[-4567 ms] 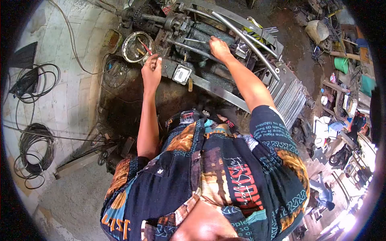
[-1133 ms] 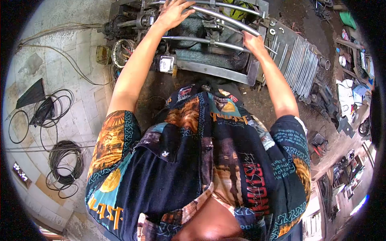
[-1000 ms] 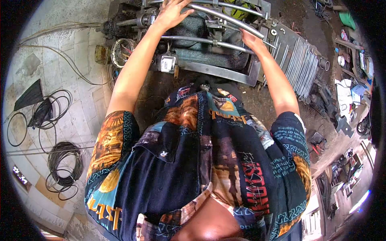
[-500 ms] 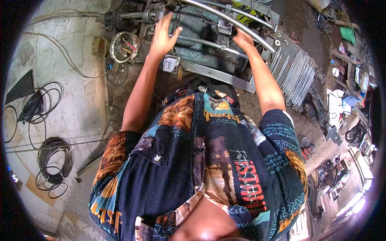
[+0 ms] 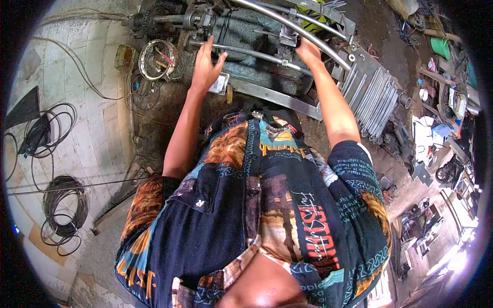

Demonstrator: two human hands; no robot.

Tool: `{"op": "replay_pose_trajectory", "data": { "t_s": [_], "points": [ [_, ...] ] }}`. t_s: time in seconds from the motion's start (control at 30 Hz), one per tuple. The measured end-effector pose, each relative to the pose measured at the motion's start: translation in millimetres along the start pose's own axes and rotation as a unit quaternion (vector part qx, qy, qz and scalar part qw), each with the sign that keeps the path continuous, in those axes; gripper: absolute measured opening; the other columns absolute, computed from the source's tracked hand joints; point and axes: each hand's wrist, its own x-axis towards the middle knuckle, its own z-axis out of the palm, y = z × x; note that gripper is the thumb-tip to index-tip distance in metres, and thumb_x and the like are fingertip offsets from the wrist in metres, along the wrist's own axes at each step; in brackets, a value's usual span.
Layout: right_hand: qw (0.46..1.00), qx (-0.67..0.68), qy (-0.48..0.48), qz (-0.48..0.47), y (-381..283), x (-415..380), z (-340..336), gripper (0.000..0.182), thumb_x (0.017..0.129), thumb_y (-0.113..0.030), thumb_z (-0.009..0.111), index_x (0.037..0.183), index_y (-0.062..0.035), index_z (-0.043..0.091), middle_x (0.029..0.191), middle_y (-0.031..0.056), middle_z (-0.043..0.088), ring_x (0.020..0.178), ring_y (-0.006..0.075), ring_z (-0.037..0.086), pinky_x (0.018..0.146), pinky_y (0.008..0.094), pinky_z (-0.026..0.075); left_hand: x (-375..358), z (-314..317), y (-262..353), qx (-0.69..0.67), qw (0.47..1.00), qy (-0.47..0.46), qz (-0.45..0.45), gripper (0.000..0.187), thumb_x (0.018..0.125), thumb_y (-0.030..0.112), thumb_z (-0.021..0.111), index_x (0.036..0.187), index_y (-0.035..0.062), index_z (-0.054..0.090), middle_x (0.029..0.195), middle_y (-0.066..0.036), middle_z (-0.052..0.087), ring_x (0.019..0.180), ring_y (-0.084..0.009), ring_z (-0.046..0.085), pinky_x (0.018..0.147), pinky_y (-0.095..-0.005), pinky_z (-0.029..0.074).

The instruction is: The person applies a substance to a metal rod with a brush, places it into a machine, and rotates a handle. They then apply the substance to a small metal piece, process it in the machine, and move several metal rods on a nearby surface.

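My left hand (image 5: 207, 69) is open, its fingers stretched out and thumb apart, beside the near guide bar (image 5: 246, 53) of a metal machine. Above it is the machine's chuck-like head (image 5: 195, 20). My right hand (image 5: 308, 51) is curled in at the side of a metal block (image 5: 288, 36) mounted between the bars. Its fingertips are partly hidden, so what they grip cannot be made out. A thin rod (image 5: 266, 33) points from the block toward the head. A long curved pipe (image 5: 292, 26) passes above the right hand.
Several metal rods (image 5: 377, 102) lie stacked at the right. A round tin (image 5: 156, 60) with small tools stands left of the machine. A steel frame rail (image 5: 272, 96) runs along the near side. Coiled cable (image 5: 65, 205) lies on the floor at left.
My left hand has drawn back from the machine's head toward me. My right hand stays at the block. The thin rod now shows plainly beside the block.
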Motion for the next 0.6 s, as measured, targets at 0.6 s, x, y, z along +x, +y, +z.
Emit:
{"op": "replay_pose_trajectory", "data": {
  "t_s": [0.6],
  "points": [
    [0.971, 0.037, 0.215, -0.094, -22, -81, -9, 0.038, 0.076, -0.016, 0.066, 0.11, -0.0004, 0.065, 0.122, 0.0243, 0.054, 0.113, 0.0426, 0.053, 0.097, 0.0493, 0.046, -13, 14, -1, -0.035, 0.999, 0.021, -0.006, 0.065, 0.09, 0.025, 0.067, 0.142, -0.0018, 0.04, 0.135, -0.028, 0.048, 0.125, -0.0429, 0.047, 0.105, -0.0447, 0.038]
  ]
}}
